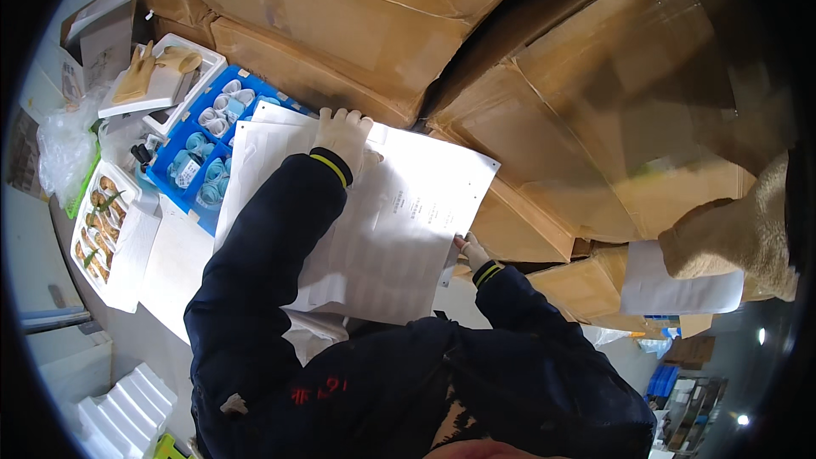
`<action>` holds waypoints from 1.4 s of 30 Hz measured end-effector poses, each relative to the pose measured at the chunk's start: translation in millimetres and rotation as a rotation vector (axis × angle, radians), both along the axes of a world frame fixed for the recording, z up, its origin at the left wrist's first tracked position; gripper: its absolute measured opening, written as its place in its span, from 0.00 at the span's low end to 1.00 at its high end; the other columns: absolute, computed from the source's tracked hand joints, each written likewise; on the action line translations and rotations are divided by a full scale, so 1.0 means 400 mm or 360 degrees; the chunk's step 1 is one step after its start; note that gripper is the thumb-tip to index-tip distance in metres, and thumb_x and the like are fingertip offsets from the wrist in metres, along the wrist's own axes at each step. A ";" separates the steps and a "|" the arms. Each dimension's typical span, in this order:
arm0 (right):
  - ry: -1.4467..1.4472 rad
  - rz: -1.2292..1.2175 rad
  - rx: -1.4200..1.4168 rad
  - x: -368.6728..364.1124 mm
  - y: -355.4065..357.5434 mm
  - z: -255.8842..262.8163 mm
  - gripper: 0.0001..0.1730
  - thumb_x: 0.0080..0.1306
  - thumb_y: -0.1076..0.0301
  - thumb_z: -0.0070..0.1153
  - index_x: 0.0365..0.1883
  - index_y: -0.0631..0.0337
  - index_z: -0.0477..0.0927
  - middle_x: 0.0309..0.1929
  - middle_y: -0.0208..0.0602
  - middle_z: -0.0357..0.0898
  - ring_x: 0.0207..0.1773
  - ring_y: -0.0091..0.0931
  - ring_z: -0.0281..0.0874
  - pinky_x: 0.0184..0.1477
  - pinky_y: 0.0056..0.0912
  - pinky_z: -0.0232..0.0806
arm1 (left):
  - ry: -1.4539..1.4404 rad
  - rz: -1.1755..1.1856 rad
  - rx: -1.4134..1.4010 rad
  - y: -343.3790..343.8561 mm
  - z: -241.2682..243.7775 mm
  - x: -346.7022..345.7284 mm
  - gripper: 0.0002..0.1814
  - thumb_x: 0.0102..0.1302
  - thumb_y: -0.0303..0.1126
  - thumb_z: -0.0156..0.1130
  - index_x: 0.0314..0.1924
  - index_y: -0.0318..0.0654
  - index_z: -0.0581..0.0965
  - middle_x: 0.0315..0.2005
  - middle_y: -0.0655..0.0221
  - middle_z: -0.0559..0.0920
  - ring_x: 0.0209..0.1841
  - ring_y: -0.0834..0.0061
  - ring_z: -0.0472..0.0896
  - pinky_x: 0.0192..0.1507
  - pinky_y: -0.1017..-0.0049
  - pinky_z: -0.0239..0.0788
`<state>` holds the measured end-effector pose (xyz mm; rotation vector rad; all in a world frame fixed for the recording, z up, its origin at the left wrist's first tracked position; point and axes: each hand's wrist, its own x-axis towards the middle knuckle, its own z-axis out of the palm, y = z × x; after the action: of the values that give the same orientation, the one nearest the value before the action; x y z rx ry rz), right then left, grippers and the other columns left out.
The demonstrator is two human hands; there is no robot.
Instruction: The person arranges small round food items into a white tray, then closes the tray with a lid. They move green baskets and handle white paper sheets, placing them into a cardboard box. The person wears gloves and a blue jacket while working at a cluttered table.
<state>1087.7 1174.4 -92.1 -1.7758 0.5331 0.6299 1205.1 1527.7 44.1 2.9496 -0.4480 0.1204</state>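
Note:
A stack of large white sheets (382, 229) with printing and small corner holes lies tilted before me. My left hand (344, 137), in a pale glove, grips the far edge with its fingers curled over. At the right edge my right hand (472, 250), also gloved, holds the sheets with its thumb on top; its other fingers are partly hidden. Left of the sheets, and partly covered by them, is a blue divided crate (167, 162) with rolls of white labels (220, 104) and light blue labels (215, 180).
Large cardboard cartons (357, 19) rise along the far side and right. On the left stand a white foam box of mushrooms (131, 261), clear plastic bags (67, 146) and rubber gloves (135, 80) on a foam lid. Tan fleece fabric (720, 239) hangs at the right.

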 end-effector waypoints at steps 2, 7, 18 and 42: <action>0.0048 -0.0206 0.0170 0.002 0.017 0.026 0.24 0.70 0.57 0.45 0.59 0.60 0.65 0.53 0.42 0.72 0.59 0.36 0.70 0.59 0.44 0.63 | 0.0018 -0.0038 -0.0028 0.000 -0.003 0.000 0.34 0.51 0.50 0.66 0.55 0.39 0.72 0.48 0.64 0.76 0.54 0.67 0.70 0.59 0.63 0.52; 0.0199 -0.0254 0.0468 0.001 0.010 -0.005 0.23 0.70 0.58 0.44 0.59 0.60 0.66 0.53 0.41 0.73 0.58 0.34 0.70 0.58 0.43 0.64 | 0.0009 -0.0033 -0.0094 0.015 -0.041 0.029 0.38 0.50 0.52 0.67 0.58 0.41 0.69 0.48 0.63 0.76 0.55 0.65 0.70 0.59 0.61 0.51; 0.0282 -0.0124 0.0699 0.004 -0.064 -0.098 0.21 0.70 0.62 0.45 0.59 0.59 0.68 0.54 0.37 0.73 0.56 0.32 0.72 0.55 0.41 0.67 | 0.0114 -0.0170 -0.0167 -0.029 0.103 0.048 0.27 0.60 0.46 0.59 0.53 0.35 0.71 0.49 0.58 0.77 0.56 0.62 0.72 0.58 0.61 0.59; -0.0584 0.0152 0.0173 -0.028 -0.160 0.153 0.28 0.64 0.75 0.52 0.61 0.70 0.60 0.53 0.45 0.71 0.53 0.28 0.72 0.51 0.30 0.69 | -0.0351 -0.0326 -0.1782 -0.411 0.102 0.488 0.16 0.68 0.35 0.41 0.44 0.32 0.74 0.45 0.47 0.76 0.53 0.52 0.70 0.56 0.64 0.60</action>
<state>1076.4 1110.4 -31.0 -1.7671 0.1609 0.3759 1400.1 1363.3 84.9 1.7905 -0.4860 0.4867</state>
